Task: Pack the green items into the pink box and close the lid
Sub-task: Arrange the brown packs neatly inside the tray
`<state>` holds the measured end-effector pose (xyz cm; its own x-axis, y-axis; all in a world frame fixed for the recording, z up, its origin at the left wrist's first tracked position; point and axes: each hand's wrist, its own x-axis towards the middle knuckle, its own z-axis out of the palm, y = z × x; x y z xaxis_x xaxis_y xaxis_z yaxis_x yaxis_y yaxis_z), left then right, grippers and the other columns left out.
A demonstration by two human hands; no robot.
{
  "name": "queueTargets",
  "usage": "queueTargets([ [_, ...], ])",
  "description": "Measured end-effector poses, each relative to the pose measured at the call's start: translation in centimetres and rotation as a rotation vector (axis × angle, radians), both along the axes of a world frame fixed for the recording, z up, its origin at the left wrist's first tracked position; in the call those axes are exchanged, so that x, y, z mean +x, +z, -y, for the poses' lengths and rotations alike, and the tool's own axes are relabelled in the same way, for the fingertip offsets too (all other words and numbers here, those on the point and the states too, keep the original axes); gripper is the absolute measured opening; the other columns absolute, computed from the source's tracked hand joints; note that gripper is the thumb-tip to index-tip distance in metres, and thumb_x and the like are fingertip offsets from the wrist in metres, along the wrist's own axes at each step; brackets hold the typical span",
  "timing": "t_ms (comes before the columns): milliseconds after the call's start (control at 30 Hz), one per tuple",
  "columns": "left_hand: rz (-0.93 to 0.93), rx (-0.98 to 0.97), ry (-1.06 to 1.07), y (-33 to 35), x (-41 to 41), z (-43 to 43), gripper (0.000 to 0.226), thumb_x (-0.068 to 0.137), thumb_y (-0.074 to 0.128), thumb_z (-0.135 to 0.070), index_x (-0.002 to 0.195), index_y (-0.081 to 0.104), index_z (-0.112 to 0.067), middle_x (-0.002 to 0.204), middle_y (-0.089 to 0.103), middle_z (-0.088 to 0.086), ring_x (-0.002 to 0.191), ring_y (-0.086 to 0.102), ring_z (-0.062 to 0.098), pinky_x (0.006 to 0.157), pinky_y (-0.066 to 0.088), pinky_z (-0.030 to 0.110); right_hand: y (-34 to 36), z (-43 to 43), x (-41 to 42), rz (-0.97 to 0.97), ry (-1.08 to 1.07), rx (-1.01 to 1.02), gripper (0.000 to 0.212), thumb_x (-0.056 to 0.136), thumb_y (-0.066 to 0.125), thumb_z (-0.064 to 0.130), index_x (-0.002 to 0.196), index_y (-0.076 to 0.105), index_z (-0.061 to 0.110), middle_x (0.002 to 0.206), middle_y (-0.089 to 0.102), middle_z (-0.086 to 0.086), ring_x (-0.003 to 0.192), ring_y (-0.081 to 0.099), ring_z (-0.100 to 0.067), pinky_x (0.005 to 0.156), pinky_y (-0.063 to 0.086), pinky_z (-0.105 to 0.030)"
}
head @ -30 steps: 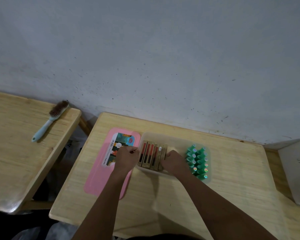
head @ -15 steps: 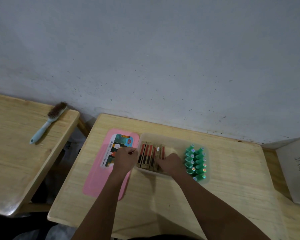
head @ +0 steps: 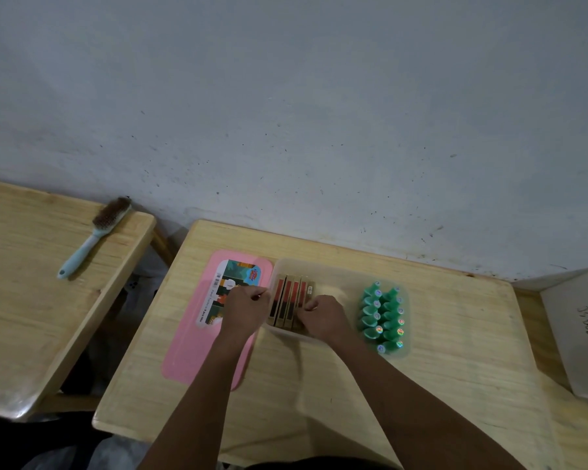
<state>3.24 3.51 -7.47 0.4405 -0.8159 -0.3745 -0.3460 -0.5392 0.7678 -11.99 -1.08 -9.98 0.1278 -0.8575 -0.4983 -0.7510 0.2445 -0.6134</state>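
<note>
A translucent box (head: 340,269) stands on the wooden table. Its pink lid (head: 190,351) lies flat to its left, label side up. Several green bottle-like items (head: 382,317) stand in two rows in the box's right end. A row of slim gold-and-red cartons (head: 287,300) stands on edge in its left end. My left hand (head: 243,312) rests over the lid with its fingers curled at the box's left wall. My right hand (head: 323,317) is inside the box, fingers curled against the right side of the cartons, and hides the nearest ones.
A second wooden table (head: 31,300) stands at the left with a light-blue brush (head: 92,239) on it. A white board with handwriting (head: 577,334) leans at the right edge. A grey wall runs right behind the table.
My right hand has slid left inside the box, away from the green items, and closed up against the cartons. The left hand has stayed at the box's left wall.
</note>
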Motion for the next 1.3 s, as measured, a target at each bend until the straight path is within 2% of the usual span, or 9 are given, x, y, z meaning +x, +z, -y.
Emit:
queueTargets([
  [100, 0.006, 0.003, 0.004, 0.0, 0.0, 0.1, 0.027, 0.090, 0.060, -0.019, 0.113, 0.067, -0.005, 0.104, 0.070, 0.013, 0.094, 0.066, 0.025, 0.085, 0.058, 0.043, -0.2, 0.5, 0.0, -0.022, 0.133, 0.005, 0.030, 0.089, 0.057, 0.023, 0.062, 0.069, 0.016, 0.060, 0.062, -0.001, 0.054, 0.055, -0.014, 0.067, 0.052, -0.033],
  [233, 0.008, -0.003, -0.007, -0.1, 0.1, 0.0, 0.027, 0.091, 0.060, -0.018, 0.113, 0.067, -0.004, 0.103, 0.070, 0.013, 0.094, 0.066, 0.025, 0.085, 0.057, 0.043, -0.5, 1.0, -1.4, -0.025, 0.118, -0.023, 0.027, 0.089, 0.052, 0.017, 0.075, 0.075, 0.017, 0.074, 0.070, 0.000, 0.063, 0.060, -0.011, 0.071, 0.050, -0.028],
  [400, 0.008, 0.001, -0.009, -0.1, 0.1, 0.0, 0.027, 0.091, 0.059, -0.018, 0.113, 0.067, -0.004, 0.104, 0.069, 0.013, 0.095, 0.065, 0.024, 0.085, 0.057, 0.042, -0.5, 0.9, -1.7, -0.027, -0.044, 0.009, 0.019, 0.088, 0.056, 0.021, 0.070, 0.054, 0.026, 0.077, 0.062, 0.003, 0.082, 0.066, -0.023, 0.078, 0.055, -0.035],
  [467, 0.007, -0.002, -0.006, -0.1, 0.1, 0.0, 0.027, 0.091, 0.059, -0.017, 0.113, 0.067, -0.004, 0.105, 0.070, 0.013, 0.095, 0.065, 0.024, 0.085, 0.057, 0.042, -0.8, 0.9, -1.3, -0.037, -0.005, 0.061, 0.008, 0.087, 0.058, 0.027, 0.083, 0.055, 0.021, 0.085, 0.063, 0.000, 0.085, 0.065, -0.023, 0.077, 0.053, -0.033],
  [567, 0.028, -0.002, -0.004, -0.1, 0.0, 0.0, 0.026, 0.092, 0.058, -0.018, 0.112, 0.068, -0.005, 0.101, 0.069, 0.010, 0.091, 0.064, 0.020, 0.083, 0.056, 0.035, -1.2, 0.8, -0.8, -0.059, 0.009, 0.064, 0.026, 0.085, 0.059, 0.032, 0.100, 0.059, 0.011, 0.092, 0.066, -0.006, 0.088, 0.063, -0.024, 0.072, 0.048, -0.030],
  [767, 0.042, 0.002, -0.014, -0.3, 0.0, 0.0, 0.027, 0.092, 0.057, -0.019, 0.112, 0.067, -0.004, 0.103, 0.070, 0.013, 0.090, 0.065, 0.021, 0.079, 0.056, 0.032, -1.3, 1.0, -0.4, -0.078, -0.003, 0.097, 0.028, 0.083, 0.059, 0.028, 0.064, 0.058, 0.007, 0.056, 0.053, -0.002, 0.053, 0.051, -0.016, 0.052, 0.040, -0.026],
  [1000, 0.036, 0.001, -0.006, -0.4, 0.0, 0.1, 0.025, 0.091, 0.058, -0.018, 0.110, 0.068, -0.005, 0.101, 0.070, 0.012, 0.092, 0.066, 0.023, 0.084, 0.058, 0.040, -1.6, 1.1, -0.2, 0.028, -0.112, 0.141, 0.023, 0.077, 0.066, 0.028, 0.073, 0.065, 0.005, 0.063, 0.063, -0.007, 0.059, 0.060, -0.021, 0.058, 0.047, -0.030],
  [1167, 0.036, -0.012, -0.004, -0.4, 0.0, 0.1, 0.026, 0.091, 0.058, -0.018, 0.112, 0.068, -0.005, 0.102, 0.070, 0.012, 0.089, 0.066, 0.021, 0.080, 0.057, 0.034, -1.8, 1.0, -0.7, -0.036, -0.068, 0.115, 0.034, 0.075, 0.064, 0.040, 0.063, 0.061, 0.009, 0.059, 0.060, -0.006, 0.056, 0.057, -0.021, 0.058, 0.044, -0.029],
  [1300, 0.042, -0.020, -0.004, -0.4, 0.0, 0.1, 0.027, 0.091, 0.058, -0.016, 0.114, 0.067, -0.004, 0.105, 0.070, 0.012, 0.090, 0.064, 0.019, 0.083, 0.056, 0.035, -1.7, 0.9, -0.7, -0.118, 0.010, 0.088, 0.031, 0.075, 0.063, 0.037, 0.058, 0.055, 0.012, 0.053, 0.052, -0.002, 0.056, 0.055, -0.022, 0.059, 0.046, -0.029],
])
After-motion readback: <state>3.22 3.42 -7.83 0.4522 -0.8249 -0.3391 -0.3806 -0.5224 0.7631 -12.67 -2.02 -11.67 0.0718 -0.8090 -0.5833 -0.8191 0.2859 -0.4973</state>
